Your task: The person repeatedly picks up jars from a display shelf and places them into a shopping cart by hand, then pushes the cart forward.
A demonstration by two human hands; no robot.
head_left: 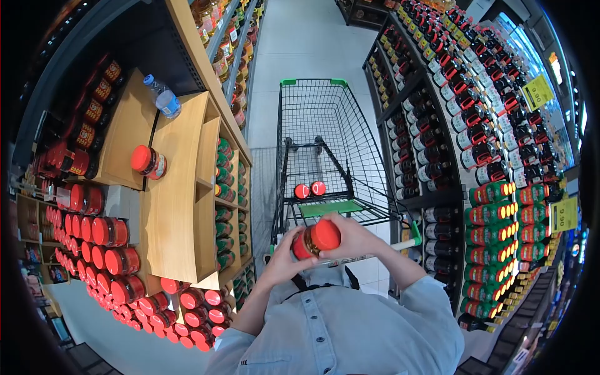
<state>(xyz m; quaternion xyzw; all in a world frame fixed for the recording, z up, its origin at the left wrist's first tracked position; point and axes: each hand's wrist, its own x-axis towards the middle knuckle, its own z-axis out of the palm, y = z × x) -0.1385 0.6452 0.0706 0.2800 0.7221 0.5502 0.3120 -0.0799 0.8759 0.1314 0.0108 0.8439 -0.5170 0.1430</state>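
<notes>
In front of my chest I hold a red-lidded glass jar [325, 235], tilted, with dark contents. My left hand [284, 257] wraps its left side and my right hand [355, 239] grips the lid end. A red patch on the jar's left could be its label or a second lid; I cannot tell. Beyond my hands stands a black wire shopping cart [334, 134] with green trim. Two jars with red lids [310, 189] sit in it, near its handle end.
On the wooden shelf [175, 206] to the left stand a red-lidded jar [149, 162] and a water bottle [162, 97]. Many red-lidded jars [122, 261] are stacked below. Racks of dark bottles [472, 128] and green-labelled bottles [487, 234] line the right. The aisle floor [300, 47] stretches ahead.
</notes>
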